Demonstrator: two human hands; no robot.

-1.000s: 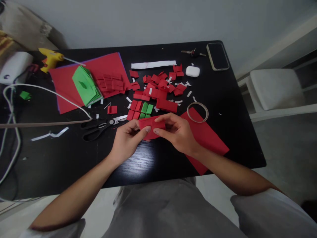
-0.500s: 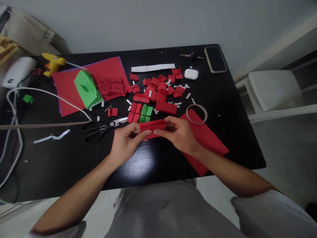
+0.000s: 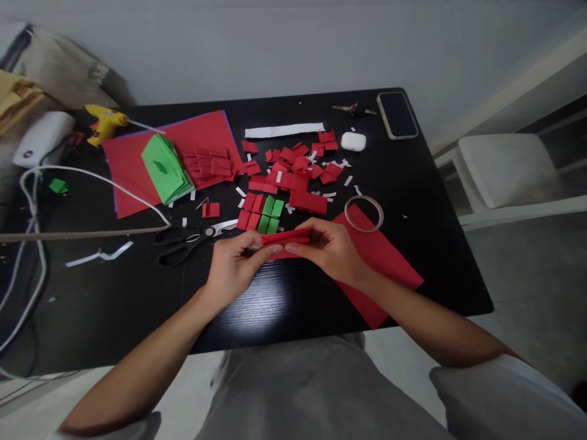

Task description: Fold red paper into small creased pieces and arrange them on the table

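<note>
A folded strip of red paper (image 3: 285, 236) is held just above the front part of the table. My left hand (image 3: 233, 260) pinches its left end, the thumb along the near side. At the other end my right hand (image 3: 331, 247) grips the same strip, its thumb almost meeting the left one. Fingers behind the paper are partly hidden. Just beyond it lie folded green pieces (image 3: 270, 215) and folded red pieces (image 3: 250, 211), side by side. A larger red sheet (image 3: 380, 263) lies partly under my right forearm. Black-handled scissors (image 3: 183, 244) rest left of my left hand.
Several small red pieces (image 3: 300, 164) and white scraps spread over the table's middle. A tape roll (image 3: 364, 214), an earbud case (image 3: 353, 141), keys (image 3: 353, 109) and a phone (image 3: 397, 115) lie right. A stack of green paper (image 3: 166, 168), a yellow glue gun (image 3: 106, 122) and a white cable (image 3: 92, 175) are left.
The red strip has tilted in my fingers, so its upper face looks narrower and the fold sits closer to my thumbs. Both hands keep their hold; the view has shifted slightly.
</note>
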